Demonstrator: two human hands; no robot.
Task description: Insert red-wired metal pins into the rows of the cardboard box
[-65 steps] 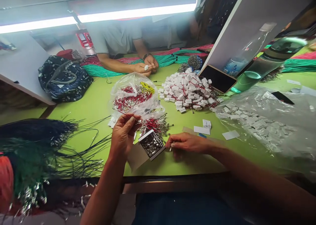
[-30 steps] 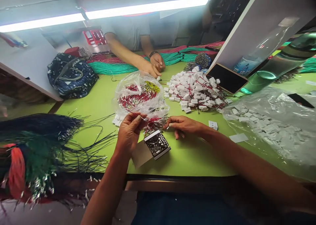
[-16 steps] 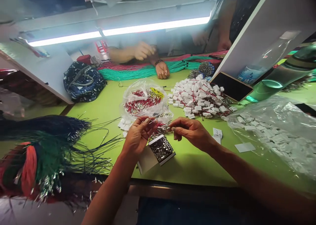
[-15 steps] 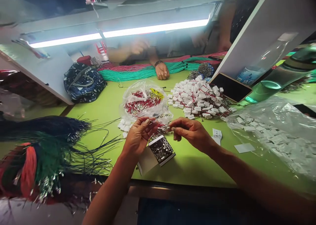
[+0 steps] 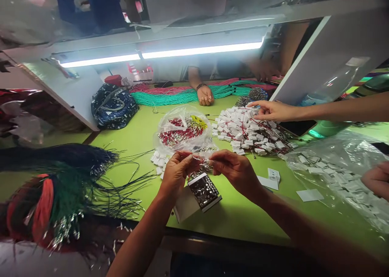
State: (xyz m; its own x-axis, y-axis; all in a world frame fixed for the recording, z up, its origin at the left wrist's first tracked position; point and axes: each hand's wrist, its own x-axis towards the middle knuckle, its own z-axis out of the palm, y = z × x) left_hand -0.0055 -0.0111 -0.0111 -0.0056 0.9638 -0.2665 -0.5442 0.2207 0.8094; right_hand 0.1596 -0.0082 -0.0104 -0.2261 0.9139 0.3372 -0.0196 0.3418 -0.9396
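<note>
My left hand (image 5: pixel 179 169) pinches a thin red wire (image 5: pixel 181 152) over the middle of the green table. Close to its right, my right hand (image 5: pixel 235 169) has its fingers pressed together; what they hold is too small to make out. Below the hands lies a small open box (image 5: pixel 204 191) with small dark and white pieces in it. Behind them sits a clear plastic bag (image 5: pixel 182 131) of red wires with metal ends. A heap of white connectors (image 5: pixel 243 127) with red wires is to the right of this bag.
Another person's hand (image 5: pixel 275 110) touches the white heap from the right; a second hand (image 5: pixel 377 180) is by a bag of white pieces (image 5: pixel 340 175). Across the table rests a hand (image 5: pixel 205 94). Wire bundles (image 5: pixel 63 196) lie left. A phone (image 5: pixel 299 127) is partly covered.
Another person's arm has come in from the right over the phone to the white heap, and a hand has appeared at the right edge. My hands are closer together. The view has shifted.
</note>
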